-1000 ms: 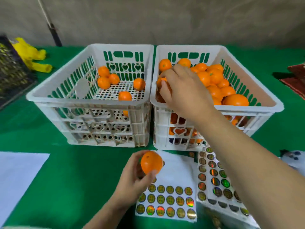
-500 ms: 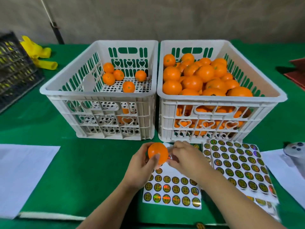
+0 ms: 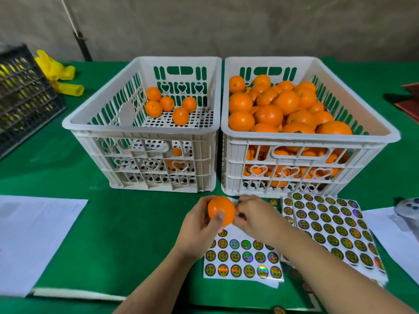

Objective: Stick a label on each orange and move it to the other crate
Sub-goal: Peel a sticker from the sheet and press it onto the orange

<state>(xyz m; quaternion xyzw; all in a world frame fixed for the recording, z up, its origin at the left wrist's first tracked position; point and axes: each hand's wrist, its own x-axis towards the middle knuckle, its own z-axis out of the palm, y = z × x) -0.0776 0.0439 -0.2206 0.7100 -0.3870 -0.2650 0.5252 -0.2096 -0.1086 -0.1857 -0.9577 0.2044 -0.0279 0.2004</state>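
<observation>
Now, seen from the head camera, the left crate (image 3: 140, 130), white plastic with holes and heart shapes, is holding only a few round oranges (image 3: 166, 105). The right crate (image 3: 310, 137), just beside it, is sitting heaped full of shiny oranges (image 3: 283, 107). In front of the crates, the left hand (image 3: 199, 230) is gripping one smooth orange (image 3: 221, 210) with curled fingers over a sticker sheet (image 3: 243, 261) of round shiny labels. The right hand (image 3: 256, 217) is touching that orange's side with bent fingers; whether it is pinching a label, I cannot tell. More sticker sheets (image 3: 331, 227) are lying on the green cloth (image 3: 124, 223)
</observation>
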